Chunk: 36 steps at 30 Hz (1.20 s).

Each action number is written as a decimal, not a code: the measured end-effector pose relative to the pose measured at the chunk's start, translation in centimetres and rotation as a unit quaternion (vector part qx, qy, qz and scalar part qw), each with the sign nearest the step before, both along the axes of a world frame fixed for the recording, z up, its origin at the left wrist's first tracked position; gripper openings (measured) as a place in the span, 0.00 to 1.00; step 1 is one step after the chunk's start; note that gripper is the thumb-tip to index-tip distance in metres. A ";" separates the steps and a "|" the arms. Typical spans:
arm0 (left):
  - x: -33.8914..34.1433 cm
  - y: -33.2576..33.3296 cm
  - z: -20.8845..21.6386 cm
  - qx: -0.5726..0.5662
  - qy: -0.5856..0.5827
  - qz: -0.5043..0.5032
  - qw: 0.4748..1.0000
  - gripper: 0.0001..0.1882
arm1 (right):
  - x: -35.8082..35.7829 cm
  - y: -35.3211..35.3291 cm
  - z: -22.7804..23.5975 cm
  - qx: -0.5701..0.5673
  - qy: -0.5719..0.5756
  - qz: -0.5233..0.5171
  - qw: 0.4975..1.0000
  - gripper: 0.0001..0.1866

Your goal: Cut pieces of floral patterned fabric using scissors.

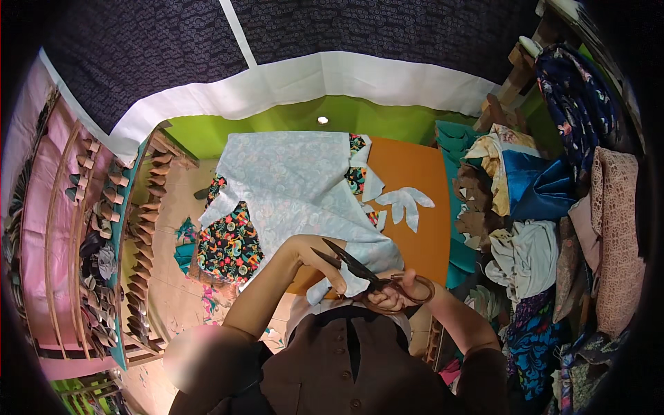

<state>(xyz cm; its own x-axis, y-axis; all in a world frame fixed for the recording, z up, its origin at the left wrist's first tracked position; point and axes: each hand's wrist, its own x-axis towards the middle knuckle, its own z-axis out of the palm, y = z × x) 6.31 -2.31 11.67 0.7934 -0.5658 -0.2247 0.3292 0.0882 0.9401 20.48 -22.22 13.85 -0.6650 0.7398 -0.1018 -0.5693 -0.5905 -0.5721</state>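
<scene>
A large cloth (290, 173), white on its reverse and printed with a bright floral pattern on black, is spread over the orange table (415, 162) and hangs off its left side. My right hand (391, 296) is closed around the brown looped handles of large dark scissors (351, 261). Their blades stand slightly apart, pointing up and left across my left hand. My left hand (322, 265) bends down close to my body, its fingers closed on a small white cloth piece (351, 285). Some fingertips are hidden.
White leaf-shaped cloth cutouts (408, 204) lie on the table's right part. Folded fabrics (529, 256) pile up at right. Racks of wooden shoe forms (142, 242) stand at left. Scraps (209, 301) litter the tiled floor. A dark patterned curtain (311, 31) hangs ahead.
</scene>
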 end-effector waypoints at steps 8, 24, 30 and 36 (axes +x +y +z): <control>0.2 -0.1 0.3 0.055 0.019 -0.007 0.998 0.28 | -0.9 0.4 1.5 -0.042 -0.018 -0.065 0.997 0.42; 0.0 -1.6 0.6 -0.034 0.063 0.403 0.912 0.36 | 1.8 0.6 0.0 -0.011 -0.022 -0.267 0.963 0.38; -1.5 -1.4 -1.6 -0.068 0.130 0.528 0.836 0.32 | 2.3 0.4 -1.8 -0.067 -0.051 -0.352 0.932 0.29; -0.9 -3.3 -0.7 -0.122 0.158 0.543 0.816 0.16 | 2.5 0.8 -3.4 -0.133 -0.117 -0.456 0.872 0.16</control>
